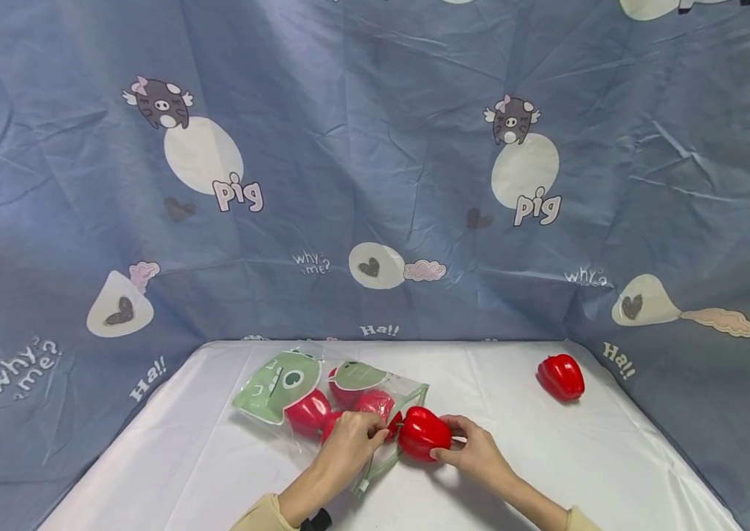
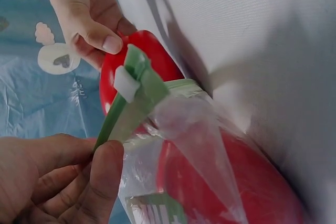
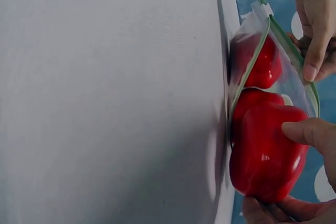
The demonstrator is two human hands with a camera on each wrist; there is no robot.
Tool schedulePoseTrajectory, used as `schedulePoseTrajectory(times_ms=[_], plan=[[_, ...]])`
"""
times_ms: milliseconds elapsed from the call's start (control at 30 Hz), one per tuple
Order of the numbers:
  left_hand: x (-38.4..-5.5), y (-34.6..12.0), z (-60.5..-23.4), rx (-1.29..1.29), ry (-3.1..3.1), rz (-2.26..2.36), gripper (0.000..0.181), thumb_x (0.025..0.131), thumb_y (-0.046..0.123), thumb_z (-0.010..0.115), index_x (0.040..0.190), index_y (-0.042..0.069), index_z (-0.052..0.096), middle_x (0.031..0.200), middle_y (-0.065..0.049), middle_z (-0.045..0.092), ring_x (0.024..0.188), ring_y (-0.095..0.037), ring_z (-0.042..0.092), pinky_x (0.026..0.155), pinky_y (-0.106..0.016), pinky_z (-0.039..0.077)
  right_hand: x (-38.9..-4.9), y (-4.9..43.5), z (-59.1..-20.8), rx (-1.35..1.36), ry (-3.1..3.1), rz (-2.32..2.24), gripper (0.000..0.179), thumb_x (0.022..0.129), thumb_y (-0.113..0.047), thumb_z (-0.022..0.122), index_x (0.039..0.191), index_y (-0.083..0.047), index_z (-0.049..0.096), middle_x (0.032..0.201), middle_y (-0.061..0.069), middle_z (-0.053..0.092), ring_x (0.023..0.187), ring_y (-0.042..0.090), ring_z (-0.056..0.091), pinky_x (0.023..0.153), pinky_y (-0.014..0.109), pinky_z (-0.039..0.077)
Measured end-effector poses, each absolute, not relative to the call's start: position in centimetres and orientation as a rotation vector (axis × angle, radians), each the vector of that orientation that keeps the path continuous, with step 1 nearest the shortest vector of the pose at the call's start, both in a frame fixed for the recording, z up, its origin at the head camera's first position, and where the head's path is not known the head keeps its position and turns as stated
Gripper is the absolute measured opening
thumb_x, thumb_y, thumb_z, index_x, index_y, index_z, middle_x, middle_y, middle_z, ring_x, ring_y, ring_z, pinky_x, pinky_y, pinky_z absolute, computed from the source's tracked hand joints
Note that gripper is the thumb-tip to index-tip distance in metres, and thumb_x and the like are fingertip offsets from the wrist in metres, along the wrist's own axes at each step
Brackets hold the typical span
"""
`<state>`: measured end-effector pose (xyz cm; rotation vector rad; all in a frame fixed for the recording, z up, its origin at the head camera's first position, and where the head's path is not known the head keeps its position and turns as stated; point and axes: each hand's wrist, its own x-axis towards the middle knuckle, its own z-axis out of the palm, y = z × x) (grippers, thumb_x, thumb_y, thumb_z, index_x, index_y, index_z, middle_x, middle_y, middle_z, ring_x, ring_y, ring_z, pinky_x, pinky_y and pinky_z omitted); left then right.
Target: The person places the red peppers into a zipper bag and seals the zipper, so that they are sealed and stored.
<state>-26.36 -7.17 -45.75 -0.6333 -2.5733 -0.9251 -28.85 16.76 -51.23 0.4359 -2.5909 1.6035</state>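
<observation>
Right hand [image 1: 477, 451]: thumb and fingers spread around the blunt end of a glossy red pepper [image 1: 423, 434], which I held just at the bag's mouth, stem end toward the opening. I could not tell whether any of it was inside. Judged light and fairly stiff, probably artificial; the shiny skin looked likely to slip, so the best hold seemed to be across the broad body, clear of the stem.

Left hand [image 1: 351, 442]: narrow pinch, thumb against fingers, on the bag's green rim. A white slider [image 2: 126, 84] sat on that rim. The clear bag [image 1: 275, 387], printed with a green monster, lay flat with its mouth toward my right hand; film thin and limp, I judged, best controlled by the firmer rim.

Contents: several red peppers [image 1: 308, 411], partly hidden by print; exact count unclear.

Farther off, right: one loose pepper [image 1: 561, 377] on the white cloth [image 1: 507, 413], well apart from the bag.
</observation>
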Motion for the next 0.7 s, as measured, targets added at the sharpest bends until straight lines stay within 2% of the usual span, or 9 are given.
schedulePoseTrajectory(times_ms=[367, 700], plan=[[-26.4, -7.3, -45.9, -0.677, -2.589, -0.916, 0.005, 0.082, 0.007, 0.073, 0.077, 0.006, 0.074, 0.070, 0.003, 0.071, 0.059, 0.005, 0.049, 0.054, -0.015, 0.043, -28.5, 15.0, -50.8, 0.455, -2.566, 1.631, 0.060, 0.071, -0.012, 0.083, 0.121, 0.008, 0.056, 0.115, 0.021, 0.064, 0.107, 0.034, 0.062, 0.084, 0.030, 0.054], [-26.5, -7.5, -45.9, -0.714, -2.592, -0.910, 0.004, 0.081, 0.006, 0.073, 0.084, 0.003, 0.076, 0.076, -0.001, 0.074, 0.064, 0.003, 0.058, 0.057, -0.015, 0.048, -29.4, 14.0, -51.3, 0.514, -2.534, 1.642, 0.061, 0.072, -0.013, 0.083, 0.122, 0.007, 0.056, 0.114, 0.021, 0.065, 0.106, 0.033, 0.063, 0.083, 0.028, 0.055]])
